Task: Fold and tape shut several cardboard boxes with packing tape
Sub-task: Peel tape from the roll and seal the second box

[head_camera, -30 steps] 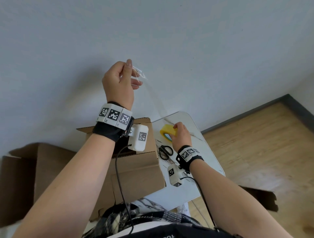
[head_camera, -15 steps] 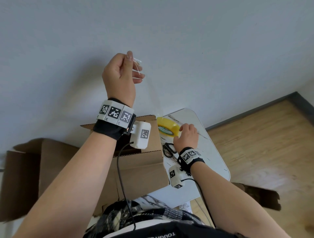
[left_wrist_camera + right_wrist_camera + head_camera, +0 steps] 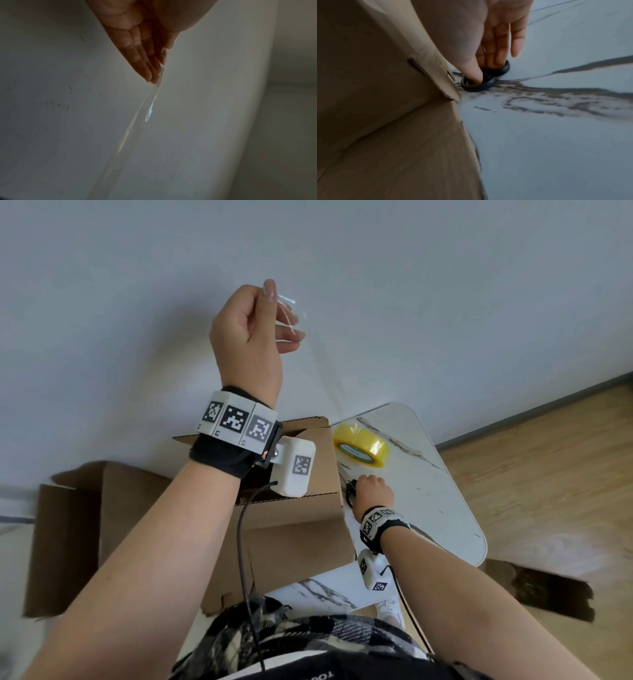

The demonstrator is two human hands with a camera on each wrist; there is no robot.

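Tape strip (image 3: 137, 124), clear and stretched taut, runs from the raised left hand (image 3: 250, 337) down to the yellow tape roll (image 3: 361, 445) lying on the marble table (image 3: 445, 508). The left hand pinches the strip's free end between thumb and fingertips (image 3: 150, 75), well above the roll and in front of the white wall (image 3: 411, 285). Just beside the roll, on its near side, the right hand (image 3: 373, 491) is down on the tabletop with its thumb pushed into one black loop of the scissors (image 3: 479, 82) and its fingers reaching into the other loop, so it grips the handles. The open cardboard box (image 3: 294, 529) stands on the table, touching or nearly touching the scissors on the side away from the roll, its flaps up. Another cardboard box (image 3: 75, 529) sits farther from the roll, beyond the first.
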